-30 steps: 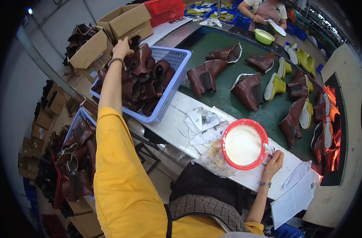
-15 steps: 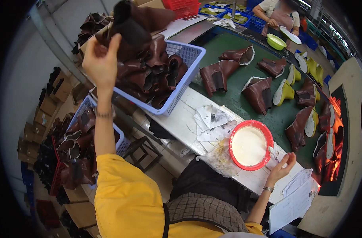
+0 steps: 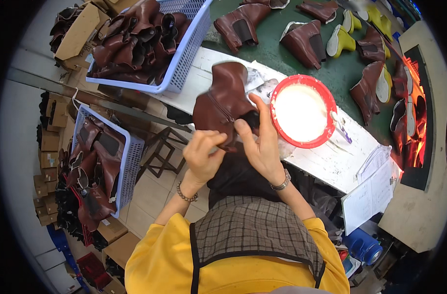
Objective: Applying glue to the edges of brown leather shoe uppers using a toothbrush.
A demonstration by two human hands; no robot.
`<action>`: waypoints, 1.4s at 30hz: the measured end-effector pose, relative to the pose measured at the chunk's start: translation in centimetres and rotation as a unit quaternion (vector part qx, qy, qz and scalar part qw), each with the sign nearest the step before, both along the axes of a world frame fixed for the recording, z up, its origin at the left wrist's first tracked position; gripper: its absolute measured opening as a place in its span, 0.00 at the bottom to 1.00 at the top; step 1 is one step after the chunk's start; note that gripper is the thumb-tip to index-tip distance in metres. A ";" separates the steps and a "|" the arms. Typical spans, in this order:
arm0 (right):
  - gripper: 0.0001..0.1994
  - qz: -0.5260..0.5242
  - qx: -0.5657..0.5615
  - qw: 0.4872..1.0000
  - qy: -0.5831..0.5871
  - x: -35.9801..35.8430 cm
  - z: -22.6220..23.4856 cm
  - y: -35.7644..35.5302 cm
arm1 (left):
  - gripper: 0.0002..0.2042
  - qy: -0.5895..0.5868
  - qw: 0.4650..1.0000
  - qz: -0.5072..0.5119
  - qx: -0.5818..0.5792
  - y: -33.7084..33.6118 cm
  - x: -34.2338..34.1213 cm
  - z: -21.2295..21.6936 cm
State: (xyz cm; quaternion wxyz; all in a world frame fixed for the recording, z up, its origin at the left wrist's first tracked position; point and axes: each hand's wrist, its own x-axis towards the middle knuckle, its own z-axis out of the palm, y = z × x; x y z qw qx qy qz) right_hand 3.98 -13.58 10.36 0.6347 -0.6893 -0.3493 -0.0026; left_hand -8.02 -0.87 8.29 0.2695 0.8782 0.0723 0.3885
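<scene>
While we hold the brown boot upper (image 3: pixel 224 100) in both hands near the middle of the frame, a crowd of things rings it: a red bowl of white paste (image 3: pixel 302 110) sits just to its right on the white bench (image 3: pixel 326 159), with a small brush (image 3: pixel 341 127) lying against the bowl's right rim. At the upper left a blue basket (image 3: pixel 184 54) is heaped with more brown uppers, and a second blue basket (image 3: pixel 127 161) of the same stands lower at the left edge, above stacked cardboard boxes (image 3: pixel 49 147). Along the upper right a green belt (image 3: pixel 341 73) carries brown boots on yellow lasts. Our left hand (image 3: pixel 204 154) pinches the upper's lower edge with closed fingers; our right hand (image 3: pixel 260 142) grips its right side, thumb across the leather. Its long axis runs roughly up and down the frame, tilted slightly, with the zip (image 3: pixel 218 105) facing us.
</scene>
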 end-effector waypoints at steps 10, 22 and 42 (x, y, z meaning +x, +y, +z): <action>0.27 0.015 -0.085 0.980 0.178 -2.5 -4.8 -3.0 | 0.46 0.111 0.985 0.042 -0.126 3.0 0.4 -0.5; 0.26 0.103 -0.032 0.945 0.310 -3.7 -7.1 -2.1 | 0.31 -0.039 0.891 -0.092 -0.443 3.3 1.2 1.4; 0.06 0.019 -0.104 0.992 -0.070 3.5 -0.5 1.9 | 0.10 0.135 0.976 -0.031 -0.169 4.3 4.3 5.0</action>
